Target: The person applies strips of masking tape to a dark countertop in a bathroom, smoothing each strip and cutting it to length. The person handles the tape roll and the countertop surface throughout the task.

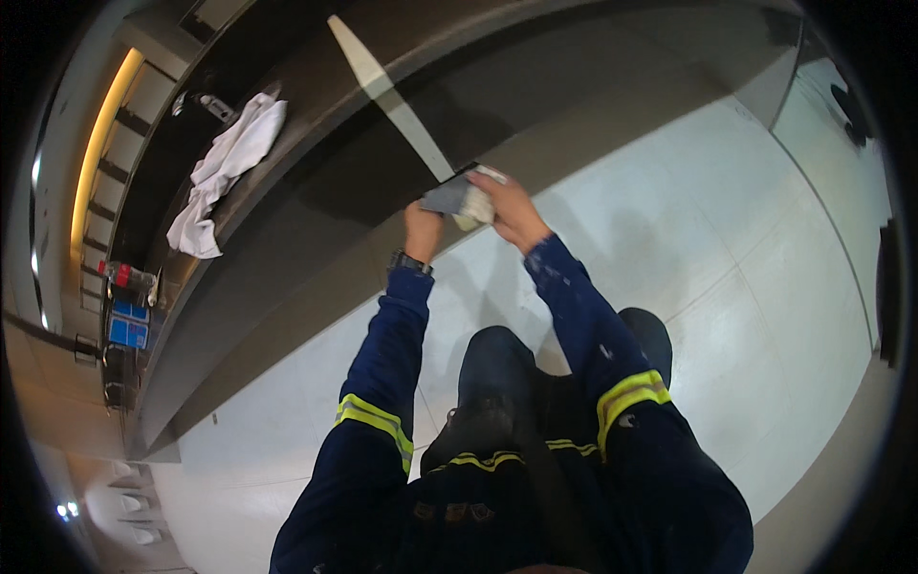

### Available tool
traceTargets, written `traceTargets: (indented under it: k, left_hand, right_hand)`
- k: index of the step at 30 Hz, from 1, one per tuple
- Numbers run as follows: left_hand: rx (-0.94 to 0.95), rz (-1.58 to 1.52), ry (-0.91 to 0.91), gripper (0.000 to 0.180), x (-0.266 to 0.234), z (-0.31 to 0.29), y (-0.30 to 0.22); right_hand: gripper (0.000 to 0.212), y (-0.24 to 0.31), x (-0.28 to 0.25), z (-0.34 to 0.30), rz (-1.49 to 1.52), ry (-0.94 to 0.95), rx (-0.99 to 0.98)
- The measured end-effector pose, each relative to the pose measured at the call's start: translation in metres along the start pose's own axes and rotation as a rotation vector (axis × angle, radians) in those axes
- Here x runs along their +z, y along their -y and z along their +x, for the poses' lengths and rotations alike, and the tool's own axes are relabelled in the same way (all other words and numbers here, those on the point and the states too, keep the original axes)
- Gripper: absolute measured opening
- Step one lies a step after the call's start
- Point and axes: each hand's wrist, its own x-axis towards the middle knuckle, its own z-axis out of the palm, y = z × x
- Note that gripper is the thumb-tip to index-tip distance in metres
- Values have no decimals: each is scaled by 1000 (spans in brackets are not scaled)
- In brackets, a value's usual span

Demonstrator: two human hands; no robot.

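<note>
My left hand (423, 232), below a dark watch, is closed on the left end of a flat grey piece (444, 198); its exact kind is unclear. Crumpled off-white cloth (477, 205) lies against the piece's right side. My right hand (513, 212) grips this cloth, its thumb along the upper edge near the grey piece. Both hands are held close together before the front of a long dark counter (316, 182). Just beyond them, a pale strip (394, 100) runs across the counter's top and down its front.
On the counter at left lie a white towel (228, 172), a clear bottle with a red cap and label (127, 275) and blue packages (128, 325). A faucet (212, 103) stands behind the towel. Light floor tiles (708, 249) stretch beneath my bent knees.
</note>
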Motion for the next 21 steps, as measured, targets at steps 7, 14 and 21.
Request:
traceTargets:
  k: [7,14,21]
  left_hand:
    - [164,840,408,25,-19,15,9]
    - [-417,-195,687,19,26,-91,-18]
    - [-315,-447,651,14,39,-86,-256]
  right_hand:
    - [42,34,-33,-57,-732,-216,25]
    - [30,350,159,-4,-1391,-146,-812]
    - [45,319,129,113,-1459,-182,-774]
